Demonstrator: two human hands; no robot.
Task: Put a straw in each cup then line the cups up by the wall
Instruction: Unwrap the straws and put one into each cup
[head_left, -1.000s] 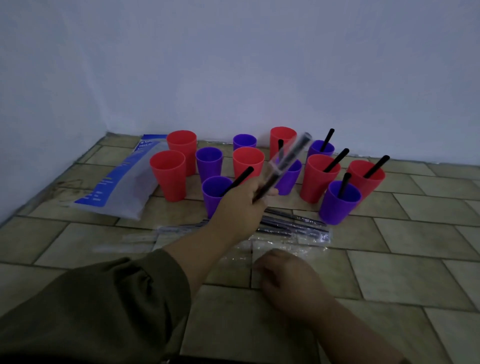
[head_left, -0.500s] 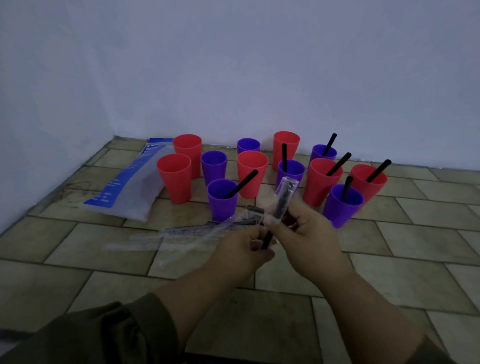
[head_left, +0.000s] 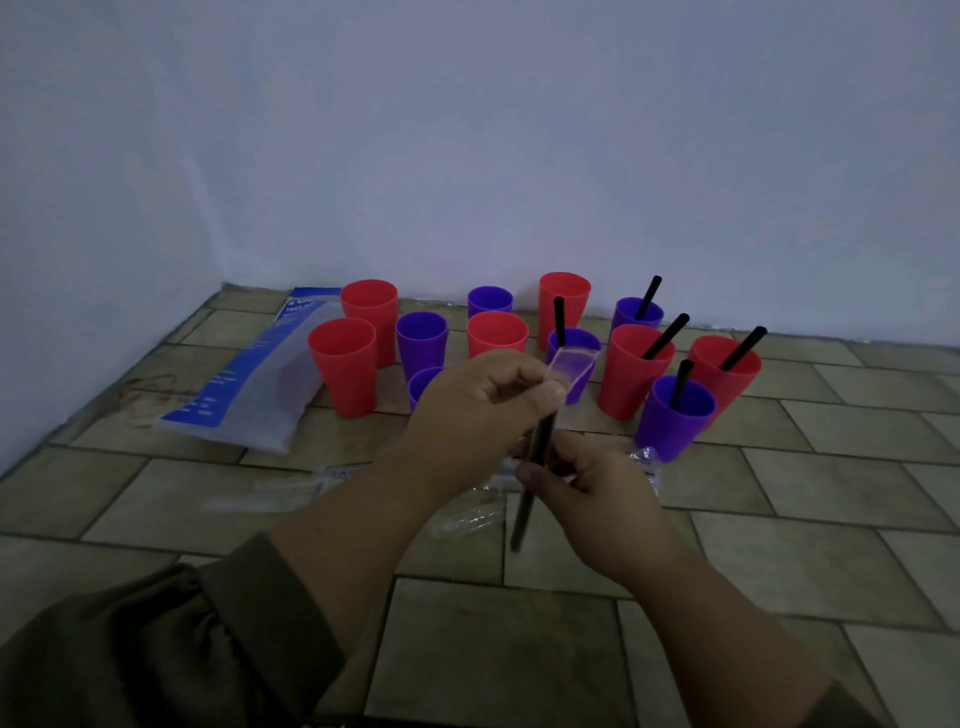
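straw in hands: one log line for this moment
step: unwrapping straw | left hand: pinches wrapper | right hand: grips straw

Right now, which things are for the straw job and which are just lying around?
For the job: red cups, purple cups, held black straw, its clear wrapper.
Lying about: blue-and-white bag, crumpled clear plastic.

12 cups (head_left: 497, 335) are grouped at mid-frame before the wall (head_left: 519, 156); a bag (head_left: 249, 384) is laid left of them, and 5 straws (head_left: 667, 335) are stood in right-side cups.
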